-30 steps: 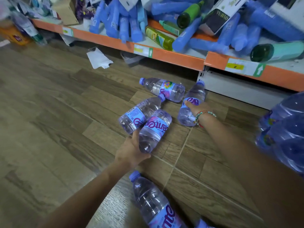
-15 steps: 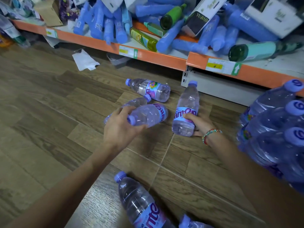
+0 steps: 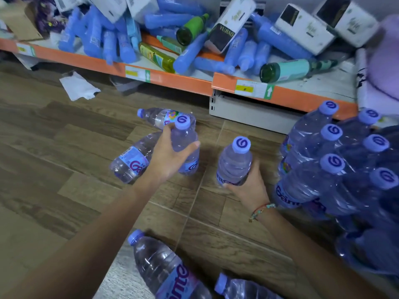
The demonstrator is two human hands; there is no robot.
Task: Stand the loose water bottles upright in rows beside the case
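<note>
My left hand [image 3: 170,156] grips a clear water bottle [image 3: 185,143] with a purple cap, held upright over the wooden floor. My right hand [image 3: 248,186] grips a second water bottle [image 3: 234,162] near its base, also upright, just left of the shrink-wrapped case of bottles [image 3: 336,169]. One loose bottle [image 3: 131,160] lies on its side under my left wrist, and another lying bottle [image 3: 159,116] is behind the left hand. Two more lie near the bottom edge: a large near bottle [image 3: 166,268] and a partly cut-off bottle [image 3: 241,288].
An orange-edged low shelf [image 3: 172,79] runs along the back, piled with blue tubes, green bottles and white boxes [image 3: 306,26]. A crumpled white paper [image 3: 77,88] lies on the floor at left. The wood-plank floor [image 3: 54,169] stretches to the left.
Both hands lifted their bottles from lying on the floor to upright. The right-hand bottle has moved nearer the case. The view shifted right, showing more of the case.
</note>
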